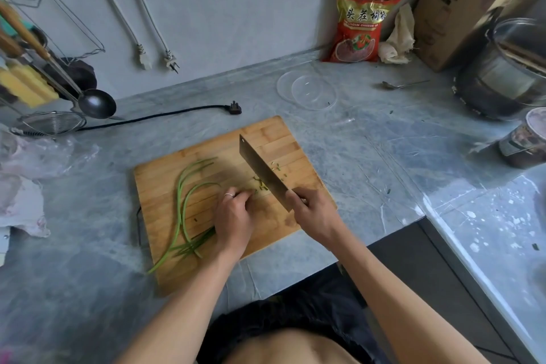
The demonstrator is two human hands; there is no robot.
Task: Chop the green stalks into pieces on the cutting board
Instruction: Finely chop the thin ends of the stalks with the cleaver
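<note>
A: Where are the green stalks [182,204]?
B: Lower centre of the frame, lying long across the left half of the cutting board [165,180] on the grey surface [369,151].
A: And the hands?
B: The left hand [233,217] curls over the stalk ends. The right hand [313,210] grips the cleaver [261,170], blade angled beside small cut pieces [261,182].

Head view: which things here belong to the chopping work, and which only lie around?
In use: green stalks, cutting board, cleaver, left hand, right hand.
Lying about: clear bowl, spoon, red bag, ladle.
</note>
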